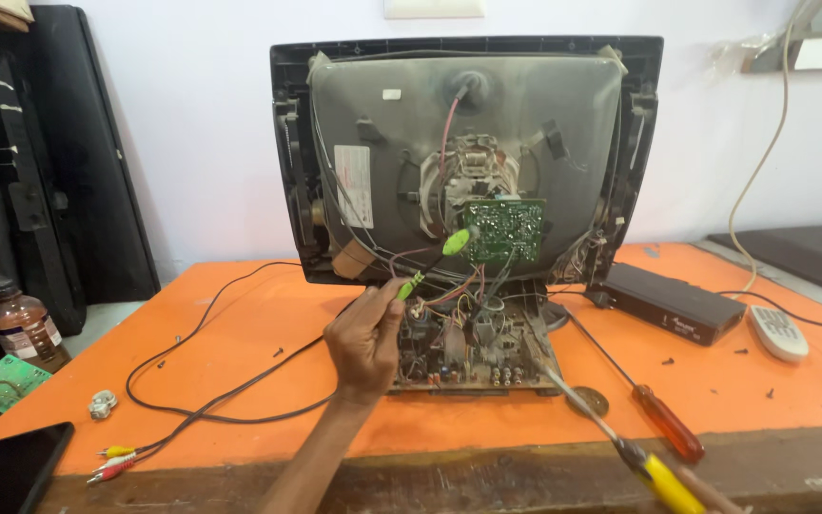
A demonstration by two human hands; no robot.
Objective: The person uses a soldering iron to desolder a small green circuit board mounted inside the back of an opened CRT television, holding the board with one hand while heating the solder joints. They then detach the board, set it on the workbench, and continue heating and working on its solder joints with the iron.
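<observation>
An opened tube television (468, 152) stands with its back toward me on an orange table (240, 314). Its main circuit board (473, 347) lies exposed at the base, and a small green board (504, 228) sits on the tube neck. My left hand (363, 343) pinches a green-tipped plug (411, 284) just above the main board's left edge. At the bottom right, my right hand (715, 497) shows only its fingers, wrapped around a yellow-handled screwdriver (663, 476). The screwdriver's long shaft points up-left to the main board's right corner.
A red-handled screwdriver (668, 424), black set-top box (668, 303) and white remote (777, 331) lie on the right. A black cable (202, 409) with coloured plugs, a phone (7, 471), brown bottle (21, 328) and loose green board (2, 381) are on the left. Small screws are scattered.
</observation>
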